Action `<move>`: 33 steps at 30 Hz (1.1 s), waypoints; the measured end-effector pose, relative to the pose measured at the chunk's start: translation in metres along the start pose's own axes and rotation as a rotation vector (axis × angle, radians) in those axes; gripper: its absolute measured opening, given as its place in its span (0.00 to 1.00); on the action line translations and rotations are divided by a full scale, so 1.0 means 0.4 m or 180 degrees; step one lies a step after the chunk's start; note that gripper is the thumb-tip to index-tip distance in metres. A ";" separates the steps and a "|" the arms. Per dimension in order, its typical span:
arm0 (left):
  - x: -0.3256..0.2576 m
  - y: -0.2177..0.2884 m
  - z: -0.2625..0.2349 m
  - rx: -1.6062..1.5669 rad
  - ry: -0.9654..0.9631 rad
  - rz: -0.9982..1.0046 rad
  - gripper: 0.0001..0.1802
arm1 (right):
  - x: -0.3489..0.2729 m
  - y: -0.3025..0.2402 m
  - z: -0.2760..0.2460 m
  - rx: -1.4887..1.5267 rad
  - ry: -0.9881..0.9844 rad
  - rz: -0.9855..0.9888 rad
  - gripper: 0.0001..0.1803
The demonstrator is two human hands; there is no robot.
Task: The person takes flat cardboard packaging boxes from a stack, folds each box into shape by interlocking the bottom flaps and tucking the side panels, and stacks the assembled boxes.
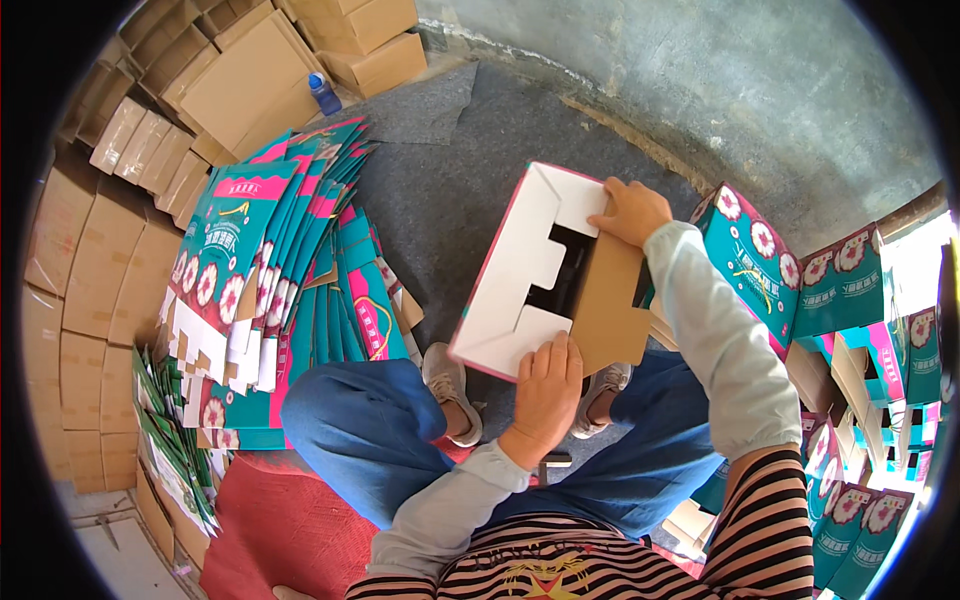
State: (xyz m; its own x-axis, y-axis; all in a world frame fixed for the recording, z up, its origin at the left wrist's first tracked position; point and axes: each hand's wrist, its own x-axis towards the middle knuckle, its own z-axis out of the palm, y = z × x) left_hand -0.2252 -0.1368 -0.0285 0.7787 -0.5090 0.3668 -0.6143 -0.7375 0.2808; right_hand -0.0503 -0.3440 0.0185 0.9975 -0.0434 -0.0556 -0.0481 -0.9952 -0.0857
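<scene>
Between my knees is a cardboard gift box (500, 290), its bottom or top side facing up. White flaps lie folded inward on its left side, and a brown flap (612, 300) slants across its right side. A dark notched gap shows the hollow inside between them. My right hand (637, 212) grips the far right corner, thumb over the flap and fingers along the edge. At the near end my left hand (545, 390) holds the box, its fingers close together over the flaps; its thumb is hard to make out.
To the left leans a stack of flat teal and pink printed cartons (235, 240). Made-up teal boxes (750, 265) are piled at the right. Brown cartons (95, 260) line the left side, near a blue bottle (323, 94). A red cloth (285, 530) lies beside my left leg.
</scene>
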 end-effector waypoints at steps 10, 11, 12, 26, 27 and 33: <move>-0.057 -0.119 -0.041 -0.0320 0.0010 0.0149 0.20 | -0.157 0.169 0.054 0.0353 -0.0295 -0.0110 0.24; -0.060 -0.124 -0.043 -0.0495 -0.0015 -0.0022 0.21 | -0.152 0.169 0.045 0.0577 -0.0463 -0.0364 0.24; -0.061 -0.125 -0.048 -0.0662 0.0045 -0.0136 0.20 | -0.144 0.171 0.033 0.0587 -0.0467 -0.0362 0.24; -0.005 -0.121 -0.007 0.0312 0.0684 -0.0661 0.30 | -0.202 0.043 0.018 0.0286 0.0730 -0.2202 0.34; -0.003 -0.114 -0.011 0.0310 0.0403 -0.0489 0.30 | -0.206 0.036 0.022 0.0142 0.0532 -0.2541 0.37; -0.010 -0.130 0.014 0.0204 -0.0259 -0.0243 0.29 | -0.190 0.029 0.087 -0.0102 0.0032 -0.2294 0.40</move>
State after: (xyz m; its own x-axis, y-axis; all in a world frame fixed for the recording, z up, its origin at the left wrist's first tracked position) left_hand -0.1957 -0.0989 -0.0495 0.8322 -0.4828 0.2727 -0.5455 -0.8009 0.2470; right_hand -0.1286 -0.3490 -0.0127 0.7811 0.6242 0.0130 0.6235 -0.7788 -0.0683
